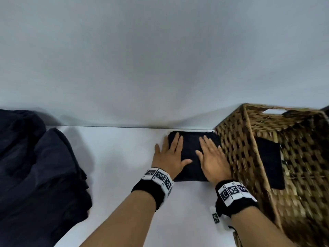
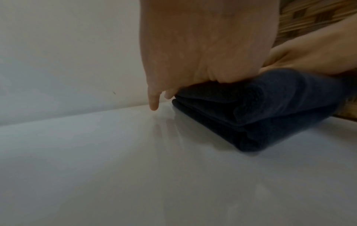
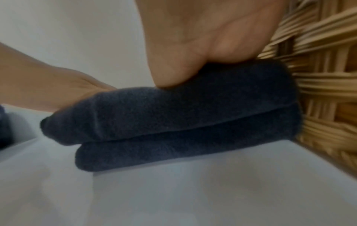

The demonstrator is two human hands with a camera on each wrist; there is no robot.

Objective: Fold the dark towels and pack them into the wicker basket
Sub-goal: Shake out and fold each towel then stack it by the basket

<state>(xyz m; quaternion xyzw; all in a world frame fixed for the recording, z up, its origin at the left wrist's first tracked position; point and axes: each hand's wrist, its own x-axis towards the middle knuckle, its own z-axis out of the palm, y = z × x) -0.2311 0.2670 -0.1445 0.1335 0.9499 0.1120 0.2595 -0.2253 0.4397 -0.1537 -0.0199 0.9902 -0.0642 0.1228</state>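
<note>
Folded dark towel [image 1: 192, 157] found flat on the white table [image 1: 115, 166], at roughly 3 o'clock of table centre, right edge touching the outer wall of the wicker basket [image 1: 236, 154]. Two stacked folds confirmed in the right wrist view [image 3: 173, 116], lying in thick rounded layers against the weave [image 3: 324, 85].

Left hand [image 1: 170, 155] laid palm down on the towel's left half, fingers straight and spread, pointing to 12 o'clock; outermost fingers past the towel's left edge, over bare table. Same noted in the left wrist view: palm [image 2: 204, 45] pressing the top fold [image 2: 260, 110], one fingertip reaching down beside the towel towards the table surface [image 2: 96, 168].

Right hand [image 1: 212, 157] laid palm down on the towel's right half, fingers straight, just beside the basket wall. Nothing gripped or pinched by either hand; both flat and pressing.

Second dark towel [image 1: 270, 163] seen inside the basket, against its inner wall, at 3 o'clock of the hands. Pile of unfolded dark towels [image 1: 39, 175] heaped at 9 o'clock, well apart from the hands. Black wristbands with marker tiles [image 1: 158, 177] worn on both wrists.
</note>
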